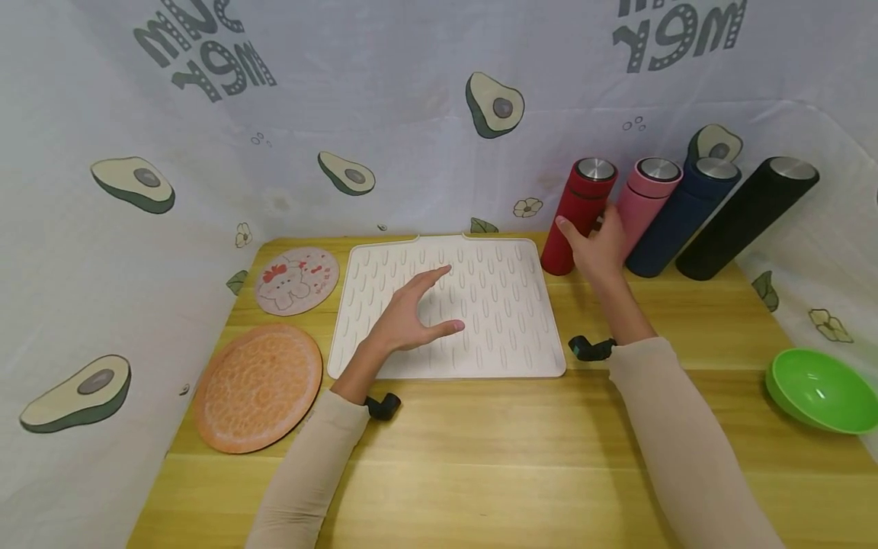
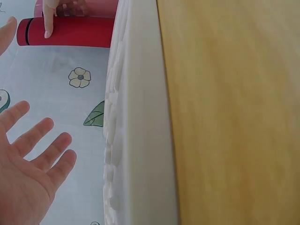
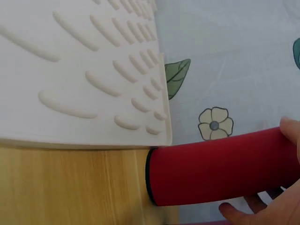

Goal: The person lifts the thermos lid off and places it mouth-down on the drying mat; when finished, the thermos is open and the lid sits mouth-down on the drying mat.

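Note:
A red thermos bottle [image 1: 578,202] with a silver lid top stands upright just right of the white ridged drying mat [image 1: 511,305]. My right hand [image 1: 600,248] grips the bottle around its body, thumb on the left side and fingers on the right, close against a pink thermos bottle [image 1: 642,204]. In the right wrist view the red bottle [image 3: 220,166] has its dark base beside the mat's corner. Over the middle of the mat, my left hand [image 1: 406,319] is held with fingers and thumb spread, nothing between them.
Right of the pink bottle stand a navy bottle [image 1: 679,217] and a black bottle [image 1: 744,221]. A green bowl [image 1: 819,393] lies at the right edge. On the left are a round pink cartoon mat [image 1: 298,282] and a round orange-brown mat [image 1: 259,389]. Patterned cloth [image 1: 411,114] hangs behind the wooden table [image 1: 480,457].

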Motion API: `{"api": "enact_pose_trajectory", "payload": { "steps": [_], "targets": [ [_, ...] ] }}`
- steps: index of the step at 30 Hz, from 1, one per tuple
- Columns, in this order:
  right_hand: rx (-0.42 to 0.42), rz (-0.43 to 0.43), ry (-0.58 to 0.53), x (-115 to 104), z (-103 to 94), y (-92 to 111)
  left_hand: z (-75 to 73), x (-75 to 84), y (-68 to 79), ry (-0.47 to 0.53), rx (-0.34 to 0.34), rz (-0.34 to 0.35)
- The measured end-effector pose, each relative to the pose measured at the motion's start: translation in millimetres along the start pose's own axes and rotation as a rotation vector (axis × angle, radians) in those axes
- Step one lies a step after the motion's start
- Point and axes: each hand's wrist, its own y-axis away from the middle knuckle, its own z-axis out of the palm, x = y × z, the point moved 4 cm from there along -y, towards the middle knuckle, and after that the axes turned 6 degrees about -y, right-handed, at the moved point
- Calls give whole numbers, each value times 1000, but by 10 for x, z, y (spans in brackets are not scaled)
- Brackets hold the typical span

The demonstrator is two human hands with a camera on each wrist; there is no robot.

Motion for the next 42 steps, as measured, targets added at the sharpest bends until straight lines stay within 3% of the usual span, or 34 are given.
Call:
{"api": "enact_pose_trajectory", "payload": {
  "steps": [10,17,25,36,42],
  "targets": [
    [-15,-81,-42,-66,-72,218,-14,73,-7,-5,5,16],
    [-58,-130,-142,-145,-88,443,-92,156,-11,11,41,32],
    [-92,-224,-149,-216,-73,718,-202,324,-11,36,88,98],
    [-237,-349,-84,-340,23,980,-435,593,-5,78,179,224],
    [-391,-435,-51,-413,107,1079,-508,735,21,120,197,274]
  ]
}}
